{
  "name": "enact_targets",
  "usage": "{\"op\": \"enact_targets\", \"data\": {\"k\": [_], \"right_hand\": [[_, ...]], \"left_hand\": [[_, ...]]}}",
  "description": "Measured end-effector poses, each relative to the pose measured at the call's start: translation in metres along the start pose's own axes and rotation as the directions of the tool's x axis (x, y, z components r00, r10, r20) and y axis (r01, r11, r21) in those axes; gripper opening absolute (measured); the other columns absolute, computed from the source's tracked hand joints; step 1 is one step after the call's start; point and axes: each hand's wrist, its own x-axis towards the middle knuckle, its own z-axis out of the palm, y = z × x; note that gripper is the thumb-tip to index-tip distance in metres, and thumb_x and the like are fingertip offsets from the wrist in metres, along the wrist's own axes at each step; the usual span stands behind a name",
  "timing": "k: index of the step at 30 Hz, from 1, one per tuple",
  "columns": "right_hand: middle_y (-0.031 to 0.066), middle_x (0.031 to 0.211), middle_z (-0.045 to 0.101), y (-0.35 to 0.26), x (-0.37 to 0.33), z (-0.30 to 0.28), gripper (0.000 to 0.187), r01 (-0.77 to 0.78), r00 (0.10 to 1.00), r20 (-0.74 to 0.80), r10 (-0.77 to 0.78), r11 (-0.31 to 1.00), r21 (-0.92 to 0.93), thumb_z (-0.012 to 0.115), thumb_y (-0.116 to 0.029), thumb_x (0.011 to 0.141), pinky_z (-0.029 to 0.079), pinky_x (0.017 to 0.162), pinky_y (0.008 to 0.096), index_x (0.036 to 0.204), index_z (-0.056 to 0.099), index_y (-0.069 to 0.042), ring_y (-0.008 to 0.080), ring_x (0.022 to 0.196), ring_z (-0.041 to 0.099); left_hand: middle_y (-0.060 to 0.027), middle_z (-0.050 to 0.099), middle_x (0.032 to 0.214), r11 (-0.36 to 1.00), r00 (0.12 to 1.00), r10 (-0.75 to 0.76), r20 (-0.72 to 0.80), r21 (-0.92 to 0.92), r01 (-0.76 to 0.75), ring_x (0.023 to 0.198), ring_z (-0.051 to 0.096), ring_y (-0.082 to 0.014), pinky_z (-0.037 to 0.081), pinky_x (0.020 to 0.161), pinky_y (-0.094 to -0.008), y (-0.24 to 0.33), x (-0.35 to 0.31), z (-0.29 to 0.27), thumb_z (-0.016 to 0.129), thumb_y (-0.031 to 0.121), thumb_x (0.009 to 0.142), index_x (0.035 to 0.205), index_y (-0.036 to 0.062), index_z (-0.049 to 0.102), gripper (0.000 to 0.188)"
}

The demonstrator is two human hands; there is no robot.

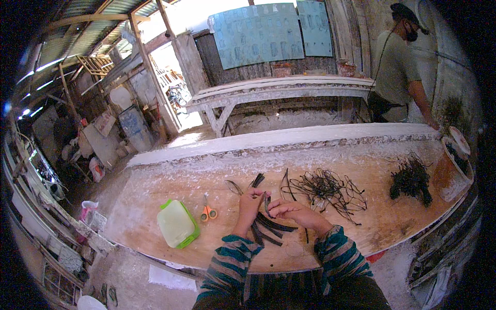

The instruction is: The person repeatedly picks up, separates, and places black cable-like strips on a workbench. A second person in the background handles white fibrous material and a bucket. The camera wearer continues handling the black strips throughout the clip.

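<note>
Over the wooden table top, my left hand and my right hand are close together, fingers closed in a pinch. Between their fingertips is a short black strip, bent upward. Its exact material is too small to tell. More flat black strips lie fanned out beneath and beside my hands, partly covered by the left one. Right of them spreads a loose tangle of knotted black cords. Scissors with orange handles rest left of my left hand, beside a clear-lidded box with green clips.
A dark bundle of cords lies on the right of the table, near a dusty bucket. Another person stands beyond the far right edge, arm reaching down toward the table. A whitened bench stands behind.
</note>
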Motion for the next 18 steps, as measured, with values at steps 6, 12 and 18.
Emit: {"op": "enact_targets", "data": {"k": [6, 12, 18], "right_hand": [[0.0047, 0.105, 0.053, -0.004, 0.0, 0.0, 0.016, -0.049, 0.999, -0.001, 0.049, 0.999, 0.0, 0.056, -0.009, 0.083, 0.038, 0.086, 0.0268, 0.097, 0.06, -0.002, 0.0133, 0.1, 0.049], [0.0002, 0.085, 0.057, 0.009, -0.001, -0.004, 0.015, -0.107, 0.992, -0.061, 0.109, 0.994, 0.033, 0.064, -0.014, 0.079, 0.042, 0.076, 0.0252, 0.09, 0.062, -0.004, 0.0101, 0.083, 0.052], [-0.0019, 0.074, 0.057, 0.004, 0.002, -0.002, 0.01, -0.118, 0.972, -0.21, 0.106, 0.992, -0.045, 0.066, -0.008, 0.074, 0.043, 0.066, 0.0236, 0.074, 0.057, -0.005, 0.0074, 0.072, 0.052]], "left_hand": [[-0.0023, 0.058, 0.066, 0.996, 0.996, -0.087, 0.019, 0.029, 0.087, 0.061, 0.053, -0.0087, 0.041, 0.053, -0.022, -0.005, 0.001, -0.001, 0.071, 0.017, 0.073, 0.077, 0.0005, 0.059, 0.021], [-0.0029, 0.058, 0.066, 0.999, 0.998, 0.046, 0.035, 0.014, -0.046, 0.058, 0.051, -0.0089, 0.04, 0.051, -0.0222, -0.001, -0.004, 0.007, 0.068, 0.019, 0.076, 0.074, 0.0002, 0.059, 0.021], [-0.0044, 0.06, 0.069, 0.979, 0.993, 0.082, 0.079, 0.183, -0.095, 0.06, 0.052, -0.0099, 0.041, 0.054, -0.024, -0.007, -0.004, 0.007, 0.063, 0.015, 0.079, 0.078, 0.0007, 0.06, 0.015]]}}
